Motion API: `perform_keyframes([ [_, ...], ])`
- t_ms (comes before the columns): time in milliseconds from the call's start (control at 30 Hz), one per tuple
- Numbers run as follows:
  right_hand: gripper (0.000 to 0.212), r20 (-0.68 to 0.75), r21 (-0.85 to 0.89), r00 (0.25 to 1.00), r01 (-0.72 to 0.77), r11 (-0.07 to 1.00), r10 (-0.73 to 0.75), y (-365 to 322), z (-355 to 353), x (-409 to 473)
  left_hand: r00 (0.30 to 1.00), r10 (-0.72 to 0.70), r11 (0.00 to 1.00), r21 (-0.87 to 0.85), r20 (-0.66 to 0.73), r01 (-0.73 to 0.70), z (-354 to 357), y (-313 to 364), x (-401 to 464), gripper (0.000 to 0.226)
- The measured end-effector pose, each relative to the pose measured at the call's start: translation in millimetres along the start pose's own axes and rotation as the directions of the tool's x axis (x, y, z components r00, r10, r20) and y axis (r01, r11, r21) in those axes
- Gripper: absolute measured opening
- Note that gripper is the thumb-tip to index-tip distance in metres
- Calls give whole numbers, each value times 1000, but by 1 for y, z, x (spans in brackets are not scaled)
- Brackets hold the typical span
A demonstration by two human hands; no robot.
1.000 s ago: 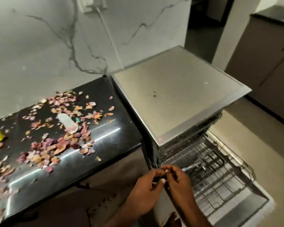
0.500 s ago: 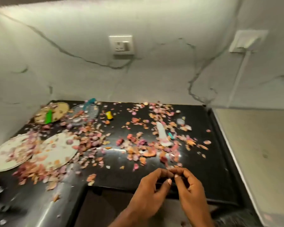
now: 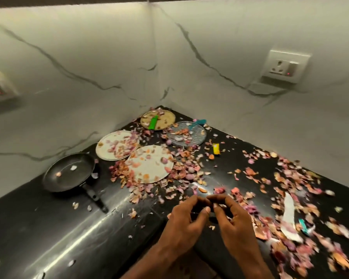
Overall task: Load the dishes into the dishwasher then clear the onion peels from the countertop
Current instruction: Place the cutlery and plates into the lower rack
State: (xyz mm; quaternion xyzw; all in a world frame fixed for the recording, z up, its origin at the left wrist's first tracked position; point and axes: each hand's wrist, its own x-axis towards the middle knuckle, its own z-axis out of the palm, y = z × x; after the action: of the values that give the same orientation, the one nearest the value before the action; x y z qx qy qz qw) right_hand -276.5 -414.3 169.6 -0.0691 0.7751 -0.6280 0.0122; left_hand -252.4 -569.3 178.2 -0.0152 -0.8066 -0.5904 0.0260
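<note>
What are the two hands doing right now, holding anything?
Left hand: fingers curled, fingertips meeting the right's; whether it pinches anything cannot be told.
Right hand: the same, cannot be told.

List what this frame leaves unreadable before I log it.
- Whether the left hand and right hand pinch anything: head view, fingertips meet and cover the spot.
- Dishwasher: outside the frame.
- Peels at lower right: motion blur.
- Teal-tipped item beside the white strip: too blurred to identify.
</note>
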Motion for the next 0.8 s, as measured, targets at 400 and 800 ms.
perform_keyframes([
  [400, 30, 302, -23, 933, 212, 977, -195, -23, 18, 72, 953, 3, 996, 88, -303, 25, -18, 6, 28, 19],
  [800, 26, 268, 0, 946, 191, 982, -184, -30, 47, 111, 958, 48, 996, 92, -284, -23, -54, -6, 61, 24],
])
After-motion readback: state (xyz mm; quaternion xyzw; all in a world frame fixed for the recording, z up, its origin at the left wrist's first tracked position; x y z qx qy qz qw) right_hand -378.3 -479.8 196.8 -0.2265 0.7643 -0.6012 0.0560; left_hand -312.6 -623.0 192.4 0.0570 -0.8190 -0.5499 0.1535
